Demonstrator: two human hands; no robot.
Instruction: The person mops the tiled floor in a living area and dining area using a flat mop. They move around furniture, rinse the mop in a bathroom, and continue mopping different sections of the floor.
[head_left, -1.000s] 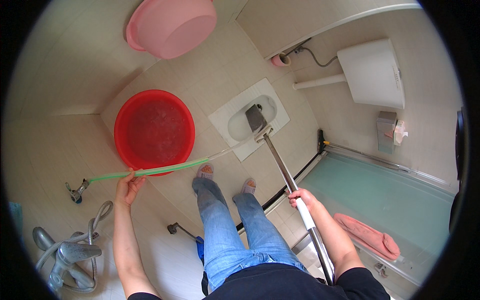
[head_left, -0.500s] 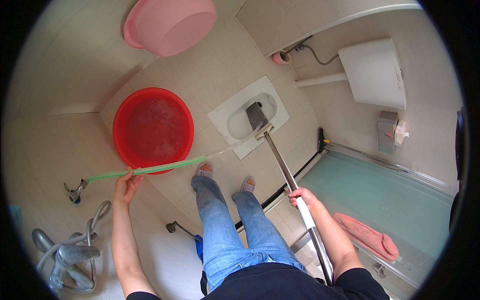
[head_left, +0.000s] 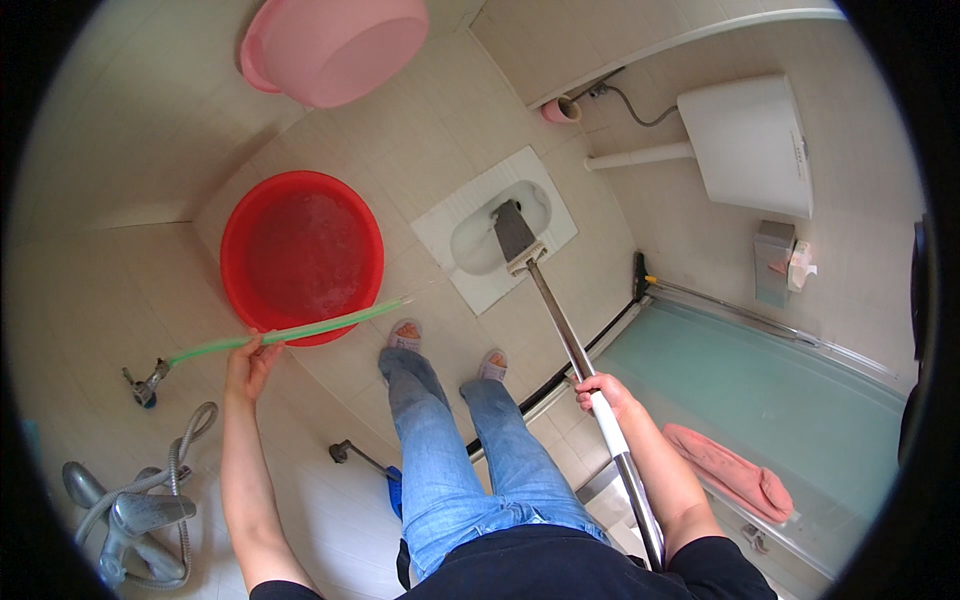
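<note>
The left hand (head_left: 252,366) is partly closed, palm up, with its fingers and thumb around a green hose (head_left: 310,330), whose far end turns clear; the hose runs from a wall tap (head_left: 148,383) on the left and crosses in front of the near edge of a red tub (head_left: 230,250). A faint streak of water leaves the hose's mouth, pointing toward the left edge of a white squat toilet (head_left: 432,225). The right hand (head_left: 606,393) is closed in a fist on the pole of a mop (head_left: 558,320), at the upper end of its white sleeve. The pole slants from beside the right forearm down to a pale clamp (head_left: 526,256) over the toilet's lower right edge, and the grey mop pad (head_left: 514,231) hangs from the clamp into the bowl. The red tub stands near the left edge of the floor (head_left: 400,180) and holds cloudy water. 2 sandalled feet (head_left: 404,335) stand on the floor between the tub and the mop pole. A pink basin (head_left: 350,50) is at the top, beyond the tub; a small pink container (head_left: 560,110) is past the toilet's top corner. A white cistern (head_left: 745,145) is on the right wall, above a grey box (head_left: 772,262) and a tissue pack (head_left: 801,266). Lower right, a pink towel (head_left: 725,470) hangs beside a frosted glass panel (head_left: 760,370).
</note>
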